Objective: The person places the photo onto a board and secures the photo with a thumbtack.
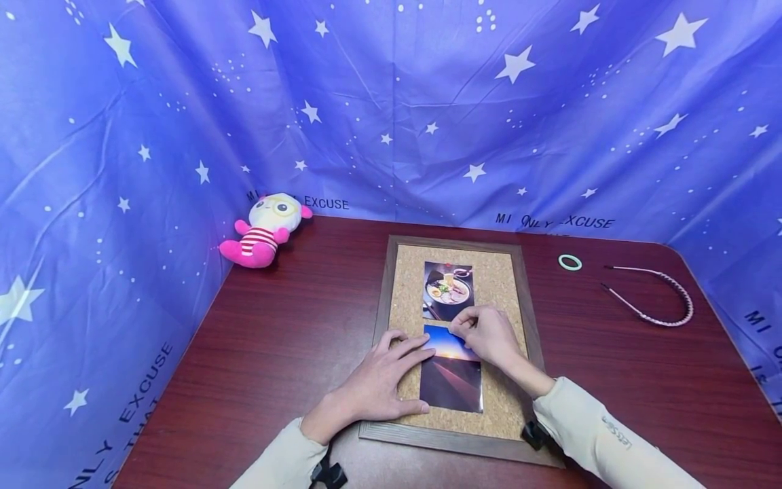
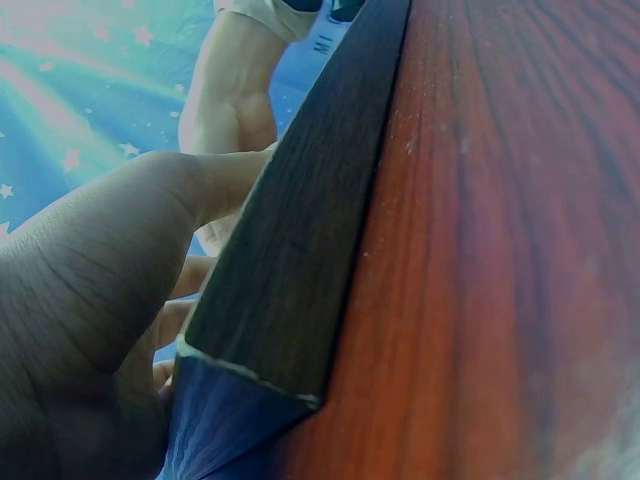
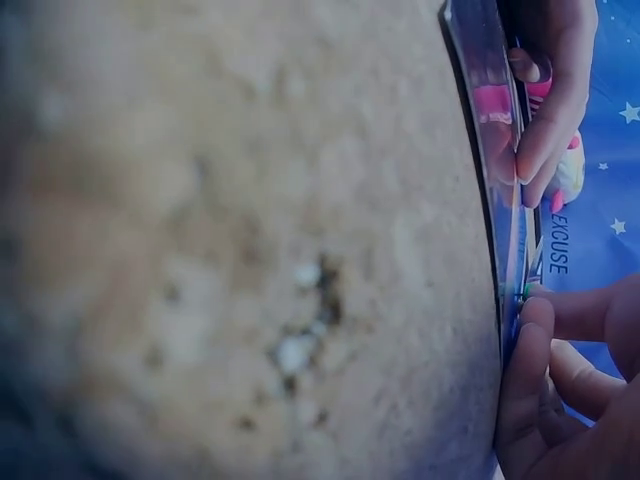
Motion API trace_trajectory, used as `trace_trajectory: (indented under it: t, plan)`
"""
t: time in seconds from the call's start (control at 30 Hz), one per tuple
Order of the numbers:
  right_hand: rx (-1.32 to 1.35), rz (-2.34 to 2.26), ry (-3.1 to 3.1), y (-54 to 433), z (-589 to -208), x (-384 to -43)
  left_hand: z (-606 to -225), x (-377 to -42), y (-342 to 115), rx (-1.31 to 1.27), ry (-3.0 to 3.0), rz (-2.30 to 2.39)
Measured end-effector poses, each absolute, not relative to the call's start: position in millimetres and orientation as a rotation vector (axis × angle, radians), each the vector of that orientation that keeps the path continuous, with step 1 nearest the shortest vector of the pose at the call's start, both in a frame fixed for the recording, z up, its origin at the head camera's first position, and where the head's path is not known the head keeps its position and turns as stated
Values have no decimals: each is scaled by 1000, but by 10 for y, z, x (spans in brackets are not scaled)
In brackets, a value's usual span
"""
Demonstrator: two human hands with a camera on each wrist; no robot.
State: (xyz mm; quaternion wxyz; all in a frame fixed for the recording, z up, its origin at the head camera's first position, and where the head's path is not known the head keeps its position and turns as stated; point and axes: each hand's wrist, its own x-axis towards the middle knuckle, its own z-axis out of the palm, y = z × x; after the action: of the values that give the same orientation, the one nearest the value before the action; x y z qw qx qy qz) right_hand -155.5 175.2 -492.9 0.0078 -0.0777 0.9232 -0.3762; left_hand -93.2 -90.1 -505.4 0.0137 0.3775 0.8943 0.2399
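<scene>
A framed corkboard lies on the table. On it is a sunset photo, dark below and blue above. My left hand rests at that photo's left side, its extended fingertips on the upper left edge and the thumb at the lower left. At the photo's top, my right hand pinches a small green push pin, mostly hidden by the fingers; whether its point is in the cork cannot be told. Above lies a ramen photo with a red push pin at its top edge.
A pink and white plush toy sits at the back left of the dark red table. Right of the board lie a pale green ring and a headband. A blue starry curtain surrounds the table's back and sides.
</scene>
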Motion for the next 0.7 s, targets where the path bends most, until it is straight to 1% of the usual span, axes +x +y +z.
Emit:
trace_trajectory:
  t: [0.07, 0.17, 0.27, 0.37, 0.6, 0.7]
  plan:
    - [-215, -1150, 2882, 1706, -4830, -1529, -5051, -934, -904, 1167, 2782, 751]
    - [-198, -1126, 2881, 1694, -4816, -1539, -5049, -934, -908, 1160, 2776, 755]
    - [-213, -1142, 2891, 1744, -4953, -1597, -5052, -931, -910, 1155, 2769, 759]
    - [-224, -1146, 2886, 1834, -5180, -1695, -5058, -929, -907, 1162, 2772, 760]
    - [-234, -1109, 2891, 1816, -5108, -1662, -5063, -932, -904, 1173, 2772, 761]
    - [-309, -1147, 2897, 1863, -5202, -1679, -5069, -938, -909, 1170, 2763, 768]
